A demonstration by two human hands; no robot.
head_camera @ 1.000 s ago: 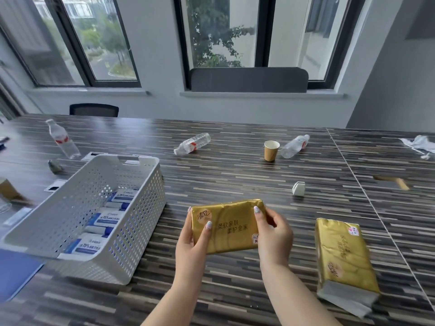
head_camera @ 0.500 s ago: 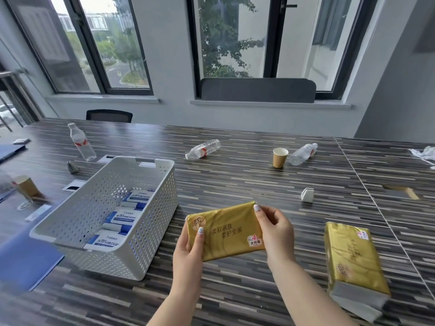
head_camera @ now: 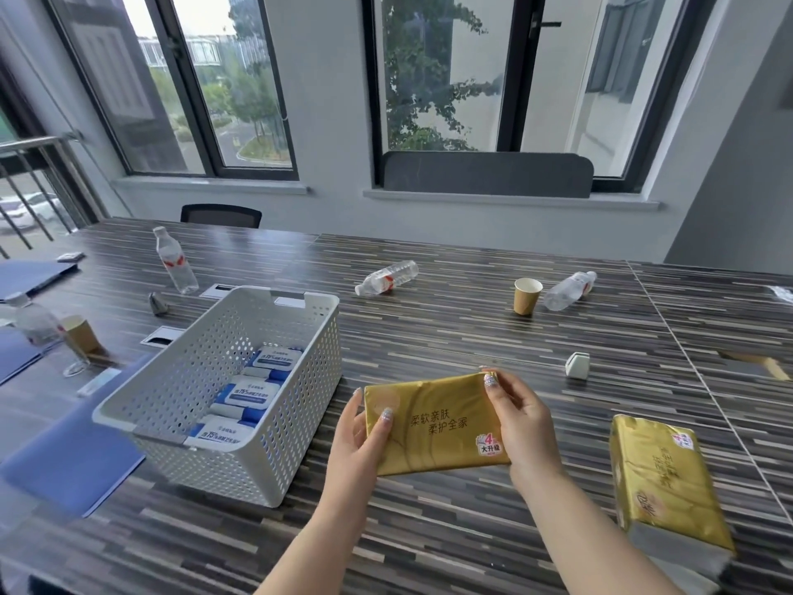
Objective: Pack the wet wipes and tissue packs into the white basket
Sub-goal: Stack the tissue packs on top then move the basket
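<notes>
Both hands are gripping a gold tissue pack (head_camera: 433, 427) above the table (head_camera: 472, 337), the left hand (head_camera: 358, 440) pinching its left end, the right hand (head_camera: 521, 418) its right end. The white basket (head_camera: 296, 405) is sitting just left (what look like three wet wipes packs (head_camera: 253, 390) inside). Another gold pack (head_camera: 665, 478) is lying to the right.

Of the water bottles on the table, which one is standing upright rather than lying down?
The water bottle just beyond the white basket clearly stands upright, cap up. The two farther right, one mid-table and one beside the paper cup, lie on their sides.
</notes>
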